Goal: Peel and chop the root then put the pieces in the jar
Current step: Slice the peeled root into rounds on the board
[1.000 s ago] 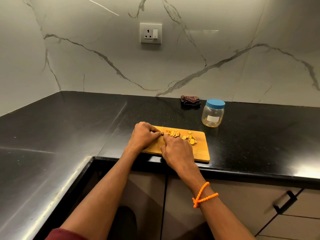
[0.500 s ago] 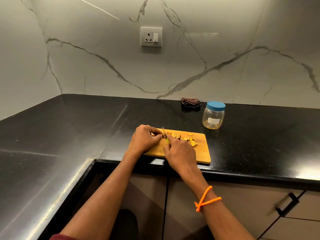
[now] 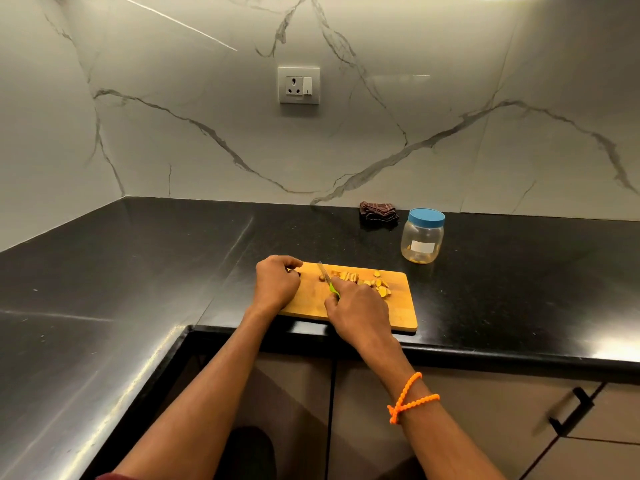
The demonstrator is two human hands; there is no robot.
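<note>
A wooden cutting board (image 3: 398, 308) lies at the front edge of the black counter. Chopped yellow root slices (image 3: 363, 281) sit along its far side. My right hand (image 3: 360, 313) grips a small knife (image 3: 325, 273) by its green handle, blade pointing away, just left of the slices. My left hand (image 3: 277, 284) rests curled at the board's left end, apart from the blade, and seems to pinch a small dark root end (image 3: 293, 270), mostly hidden by the fingers. The clear jar (image 3: 422, 242) stands behind the board to the right with its blue lid on.
A folded dark cloth (image 3: 377, 212) lies by the marble wall behind the jar. A wall socket (image 3: 298, 85) is above. The black counter (image 3: 138, 271) wraps round to the left in an L. Cabinet doors with a black handle (image 3: 571, 408) are below.
My left hand has pulled left, away from the slices toward the board's left end. The knife has lifted from the cut and its blade now shows, pointing away.
</note>
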